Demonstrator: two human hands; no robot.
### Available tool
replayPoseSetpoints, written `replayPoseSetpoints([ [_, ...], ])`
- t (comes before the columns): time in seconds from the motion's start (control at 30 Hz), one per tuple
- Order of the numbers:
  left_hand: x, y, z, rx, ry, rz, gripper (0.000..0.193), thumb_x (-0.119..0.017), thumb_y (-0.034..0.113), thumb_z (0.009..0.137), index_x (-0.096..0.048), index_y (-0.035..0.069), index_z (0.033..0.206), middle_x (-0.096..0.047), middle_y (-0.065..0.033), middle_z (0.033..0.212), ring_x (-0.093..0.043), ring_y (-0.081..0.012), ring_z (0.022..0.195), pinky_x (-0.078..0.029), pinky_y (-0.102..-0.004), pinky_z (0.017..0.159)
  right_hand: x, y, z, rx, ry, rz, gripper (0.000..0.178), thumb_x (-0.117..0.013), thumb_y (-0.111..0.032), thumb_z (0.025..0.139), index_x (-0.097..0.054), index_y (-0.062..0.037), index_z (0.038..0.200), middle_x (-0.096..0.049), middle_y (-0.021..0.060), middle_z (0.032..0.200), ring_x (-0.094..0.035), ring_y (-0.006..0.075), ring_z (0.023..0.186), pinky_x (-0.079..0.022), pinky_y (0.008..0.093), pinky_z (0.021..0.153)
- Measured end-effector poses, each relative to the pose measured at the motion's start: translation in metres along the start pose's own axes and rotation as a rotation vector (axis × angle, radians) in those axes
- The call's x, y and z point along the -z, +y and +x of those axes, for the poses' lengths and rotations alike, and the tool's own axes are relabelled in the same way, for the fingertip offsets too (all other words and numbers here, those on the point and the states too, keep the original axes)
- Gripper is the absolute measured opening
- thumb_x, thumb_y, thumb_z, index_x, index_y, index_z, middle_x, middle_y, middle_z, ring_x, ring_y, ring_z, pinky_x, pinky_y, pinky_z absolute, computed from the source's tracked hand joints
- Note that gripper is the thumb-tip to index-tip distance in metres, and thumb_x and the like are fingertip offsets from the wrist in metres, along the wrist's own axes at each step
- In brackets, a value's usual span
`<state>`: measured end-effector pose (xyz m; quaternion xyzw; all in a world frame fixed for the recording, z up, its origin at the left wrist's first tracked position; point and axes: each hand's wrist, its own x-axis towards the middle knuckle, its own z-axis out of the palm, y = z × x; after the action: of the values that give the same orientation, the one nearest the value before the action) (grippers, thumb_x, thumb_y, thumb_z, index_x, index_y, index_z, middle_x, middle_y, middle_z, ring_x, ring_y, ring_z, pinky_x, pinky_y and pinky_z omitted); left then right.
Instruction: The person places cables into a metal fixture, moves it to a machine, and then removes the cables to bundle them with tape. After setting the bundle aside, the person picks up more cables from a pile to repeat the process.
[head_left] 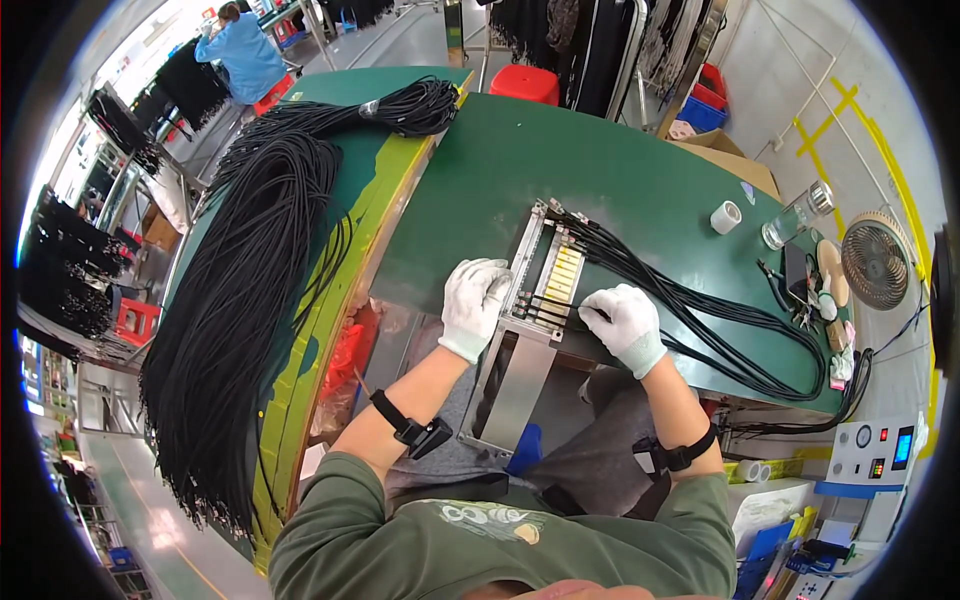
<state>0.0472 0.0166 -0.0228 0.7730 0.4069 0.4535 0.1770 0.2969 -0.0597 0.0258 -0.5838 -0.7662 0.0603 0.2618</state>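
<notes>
A metal fixture [523, 262] with a row of yellow blocks [563, 273] stands at the near edge of the green table. Black cables [680, 295] run from its far end in a loop to the right. A few short cable ends [548, 308] lie across its near end. My left hand [472, 308], in a white glove, rests against the fixture's left side with its fingers curled together; what they hold, if anything, is hidden. At the right, my gloved right hand [625, 325] pinches a black cable near the fixture.
A large bundle of black cables [250, 300] covers the left table. To the right stand a white roll [726, 217], a glass bottle [790, 222], a small fan [876, 262] and a control box [870, 448]. A red stool [525, 84] is beyond the table; a person in blue [243, 55] sits far left.
</notes>
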Motion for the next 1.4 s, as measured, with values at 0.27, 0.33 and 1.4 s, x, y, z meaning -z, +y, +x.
replayPoseSetpoints([
  [0.27,0.001,0.034,0.005,-0.278,-0.276,0.221,0.029,-0.068,0.04,0.085,-0.076,0.027,0.109,-0.058,-0.0161,0.136,-0.049,-0.0419,0.127,-0.033,-0.0563,0.11,-0.007,-0.003,0.001,-0.002,-0.058,-0.057,0.012,-0.071,-0.025,0.082,-0.069,-0.0134,0.079,-0.064,0.0054,0.073,-0.061,0.0278,0.079,-0.046,0.0413,0.072],
  [0.33,-0.001,0.033,0.008,-0.3,-0.323,0.272,0.029,-0.069,0.043,0.083,-0.077,0.031,0.109,-0.056,-0.0161,0.138,-0.046,-0.0432,0.129,-0.03,-0.0582,0.111,-0.006,0.005,0.013,0.006,0.058,-0.1,0.011,-0.071,-0.025,0.082,-0.069,-0.014,0.08,-0.065,0.0051,0.076,-0.061,0.0275,0.081,-0.046,0.0414,0.073],
  [1.4,-0.004,0.012,0.01,-0.194,-0.089,-0.053,0.015,-0.074,0.014,0.078,-0.066,0.005,0.088,-0.067,-0.0128,0.12,-0.055,-0.0367,0.12,-0.042,-0.0462,0.105,-0.016,-0.011,0.02,0.136,0.012,0.215,0.012,-0.071,-0.021,0.082,-0.07,-0.0117,0.089,-0.066,0.0088,0.079,-0.062,0.0317,0.083,-0.048,0.0422,0.074],
])
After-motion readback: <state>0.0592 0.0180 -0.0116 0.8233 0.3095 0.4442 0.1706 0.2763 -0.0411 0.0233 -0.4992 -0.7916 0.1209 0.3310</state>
